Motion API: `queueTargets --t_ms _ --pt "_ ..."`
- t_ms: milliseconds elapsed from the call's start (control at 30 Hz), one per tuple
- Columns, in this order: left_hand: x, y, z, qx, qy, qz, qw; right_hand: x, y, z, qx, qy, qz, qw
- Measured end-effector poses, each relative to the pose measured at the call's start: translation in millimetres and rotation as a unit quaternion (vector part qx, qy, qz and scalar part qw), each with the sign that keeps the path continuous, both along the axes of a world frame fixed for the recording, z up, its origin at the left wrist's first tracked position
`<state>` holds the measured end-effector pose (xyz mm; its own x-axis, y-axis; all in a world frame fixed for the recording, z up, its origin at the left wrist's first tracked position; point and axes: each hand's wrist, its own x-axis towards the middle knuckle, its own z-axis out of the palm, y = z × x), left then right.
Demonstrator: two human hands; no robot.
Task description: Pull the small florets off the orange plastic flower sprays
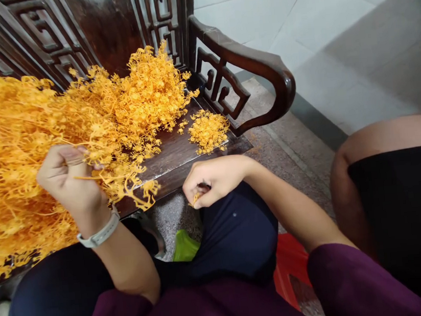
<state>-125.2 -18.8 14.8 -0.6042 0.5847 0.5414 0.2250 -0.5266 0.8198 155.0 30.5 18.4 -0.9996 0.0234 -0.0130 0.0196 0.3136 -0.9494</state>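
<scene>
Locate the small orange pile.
In the head view, the small orange pile lies at the right end of the bench, beside the armrest and beyond the right hand.

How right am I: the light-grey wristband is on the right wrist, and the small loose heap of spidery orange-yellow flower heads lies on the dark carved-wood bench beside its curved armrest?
One slip: the head view shows the wristband on the left wrist, not the right. The small loose heap does lie on the bench beside its curved armrest.
</scene>
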Motion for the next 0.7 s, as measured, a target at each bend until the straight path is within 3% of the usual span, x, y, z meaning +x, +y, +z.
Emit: queueTargets --t_ms 100,167,233,333,433,533,700 --pt "-22 -8 -0.9 -0.040 -0.022 -0.094 0.995 14 10 2.0 0.030 0.035 -0.168 0.985" --pt "-19 -12 -4.2 -0.087 -0.003 -0.158 0.984 29 31 -4.0 0.078 0.028 -0.313 0.946" --pt "-8 -12 -8.2 -0.127 0.018 -0.191 0.973 46 58 -17.6 0.154 -0.013 -0.432 0.888" --pt "11 -8 -13.3 -0.150 0.028 -0.207 0.967 69 94 -44.6 0.246 -0.091 -0.522 0.811" --pt "22 -3 -17.4 -0.169 0.056 -0.243 0.953 84 112 -64.3 0.251 -0.111 -0.593 0.757" --pt "27 -2 -19.8 -0.174 0.101 -0.270 0.941 84 107 -67.8 0.226 -0.107 -0.603 0.758" --pt "34 -3 -17.5 -0.164 0.139 -0.299 0.930 47 68 -41.8 0.139 0.052 -0.563 0.813"
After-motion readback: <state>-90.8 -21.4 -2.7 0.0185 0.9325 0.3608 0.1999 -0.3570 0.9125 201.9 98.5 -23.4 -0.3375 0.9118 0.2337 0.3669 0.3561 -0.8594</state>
